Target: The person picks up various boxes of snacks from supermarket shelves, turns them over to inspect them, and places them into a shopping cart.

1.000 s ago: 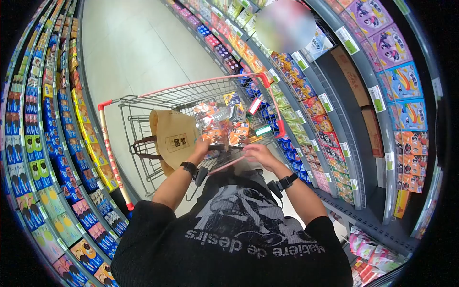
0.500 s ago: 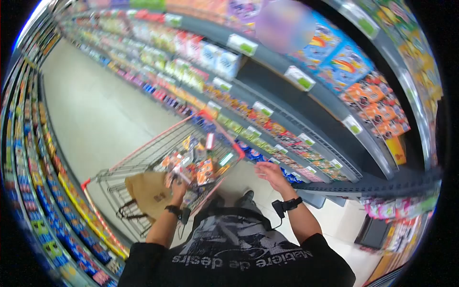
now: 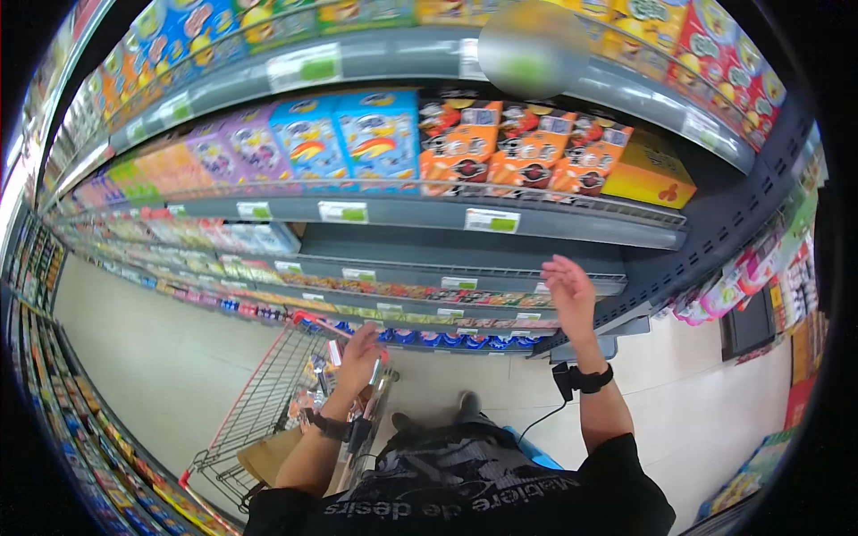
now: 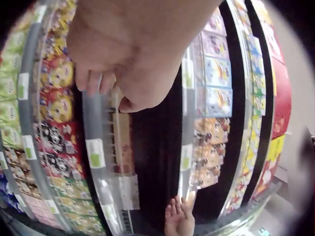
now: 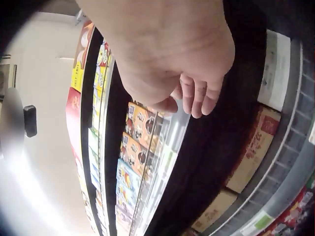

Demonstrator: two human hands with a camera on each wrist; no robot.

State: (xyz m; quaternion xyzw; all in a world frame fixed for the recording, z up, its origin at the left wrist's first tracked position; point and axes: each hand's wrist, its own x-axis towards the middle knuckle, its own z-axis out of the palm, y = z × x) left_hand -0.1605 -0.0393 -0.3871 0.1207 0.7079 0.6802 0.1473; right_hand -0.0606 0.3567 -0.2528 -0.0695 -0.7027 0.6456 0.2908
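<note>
My right hand (image 3: 569, 290), holding nothing, is raised before the shelves with its fingers loosely bent. Over the cart's corner is my left hand (image 3: 360, 357), empty, its fingers relaxed. The shelf above both hands bears orange boxes (image 3: 458, 147), blue boxes with rainbow pictures (image 3: 380, 138) and a yellow box (image 3: 648, 174). In the right wrist view the right hand (image 5: 177, 73) overlaps the shelf edge close to the orange boxes (image 5: 140, 123). The left wrist view has the left hand (image 4: 128, 64) in front of shelf rails, with the right hand (image 4: 179, 219) lower down.
A shopping cart (image 3: 259, 375) with packages and a tan bag (image 3: 268, 456) stands at my left. Lower shelves hold small snack packs (image 3: 429, 295). The floor (image 3: 134, 330) runs along the aisle at left. Pink packages (image 3: 715, 286) hang at right.
The view has turned right to face the shelves. Both hands have left the cart's packages; the left hand has let go of what it was handling, and the right hand has risen toward the shelf.
</note>
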